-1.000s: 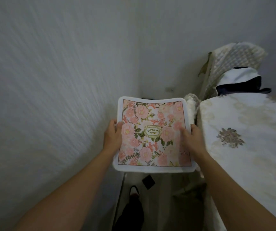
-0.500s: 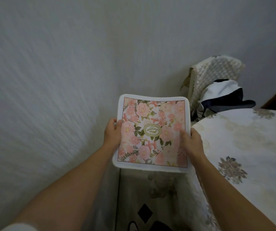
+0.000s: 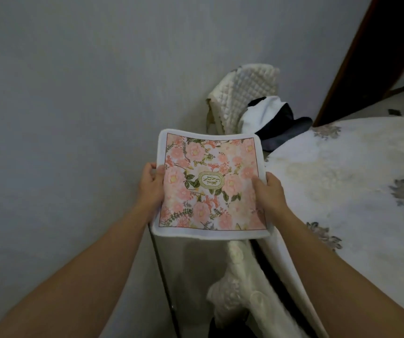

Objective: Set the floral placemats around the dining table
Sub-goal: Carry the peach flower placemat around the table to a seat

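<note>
Both hands, left (image 3: 151, 185) and right (image 3: 270, 195), pinch the placemat's (image 3: 210, 184) side edges; it looks light and floppy, best held by both sides, left of the worktop (image 3: 342, 181).

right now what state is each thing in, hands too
floral placemat, held in the air, printed side up, not yet laid down
left hand, grips the placemat's left edge, thumb on top
right hand, grips the placemat's right edge, thumb on top
dining table, under a white flowered cloth, no placemat on the visible part
chair, quilted cover over its back, clothes heaped on it
</note>
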A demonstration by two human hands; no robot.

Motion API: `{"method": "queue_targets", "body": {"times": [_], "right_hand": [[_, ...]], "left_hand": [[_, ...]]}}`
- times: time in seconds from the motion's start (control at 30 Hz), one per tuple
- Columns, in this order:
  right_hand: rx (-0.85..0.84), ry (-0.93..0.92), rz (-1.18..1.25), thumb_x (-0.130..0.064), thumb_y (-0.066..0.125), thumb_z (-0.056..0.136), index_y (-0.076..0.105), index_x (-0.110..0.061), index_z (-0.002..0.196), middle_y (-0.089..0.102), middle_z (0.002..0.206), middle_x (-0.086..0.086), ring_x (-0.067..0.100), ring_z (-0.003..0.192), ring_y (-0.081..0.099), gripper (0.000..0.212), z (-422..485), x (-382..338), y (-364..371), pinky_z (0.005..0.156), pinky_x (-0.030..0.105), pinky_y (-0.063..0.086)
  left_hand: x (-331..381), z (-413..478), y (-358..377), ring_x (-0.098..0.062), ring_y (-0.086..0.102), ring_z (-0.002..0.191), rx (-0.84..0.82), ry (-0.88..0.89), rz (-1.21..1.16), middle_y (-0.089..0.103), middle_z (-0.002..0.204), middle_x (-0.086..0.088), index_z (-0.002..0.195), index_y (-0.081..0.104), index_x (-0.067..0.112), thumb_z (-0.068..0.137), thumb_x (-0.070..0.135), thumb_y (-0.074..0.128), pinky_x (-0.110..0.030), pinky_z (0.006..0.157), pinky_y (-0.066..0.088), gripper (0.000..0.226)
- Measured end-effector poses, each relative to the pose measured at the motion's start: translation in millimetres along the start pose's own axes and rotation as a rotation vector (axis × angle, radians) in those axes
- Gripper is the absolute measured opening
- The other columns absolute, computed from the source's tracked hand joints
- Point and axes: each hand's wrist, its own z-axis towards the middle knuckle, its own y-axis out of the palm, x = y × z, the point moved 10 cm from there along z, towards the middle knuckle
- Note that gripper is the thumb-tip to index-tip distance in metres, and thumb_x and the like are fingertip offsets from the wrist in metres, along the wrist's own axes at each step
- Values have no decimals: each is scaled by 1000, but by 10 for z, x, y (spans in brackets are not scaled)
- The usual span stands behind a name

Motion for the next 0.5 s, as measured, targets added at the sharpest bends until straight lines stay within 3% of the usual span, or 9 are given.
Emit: {"method": "queue_targets", "body": {"times": [0.13, 0.3, 0.37, 0.5], "right_hand": [[134, 75, 69, -32, 48, 101, 59, -17, 113, 69, 102, 4, 22, 87, 69, 23, 244, 183, -556, 69, 36, 58], [322, 132, 98, -32, 50, 100, 61, -14, 115, 69, 100, 5, 24, 87, 68, 26, 214, 453, -1357, 68, 33, 54], [403, 157, 88, -33, 51, 100, 61, -13, 110, 67, 93, 6, 22, 78, 66, 24, 91, 606, -1692, 63, 31, 50], [556, 239, 75, -34, 53, 99, 59, -15, 96, 64, 82, 7, 25, 68, 63, 20, -243, 946, -2297, 58, 36, 51]], "left_hand": [[170, 354, 744, -30, 73, 86, -184, 8, 44, 72, 99, -13, 92, 49, 32, 102, 44, 44, -55, 73, 60, 17], [528, 376, 1744, -27, 69, 82, -356, 114, 60, 69, 92, -8, 101, 50, 11, 103, 29, 48, -40, 67, 60, 18], [580, 304, 2151, -28, 69, 84, -454, 147, 61, 68, 92, -9, 100, 52, 10, 102, 27, 51, -42, 70, 59, 17], [664, 89, 2881, -9, 70, 70, -614, 178, 101, 68, 86, -4, 100, 56, 9, 99, 25, 57, -36, 65, 60, 16]]}}
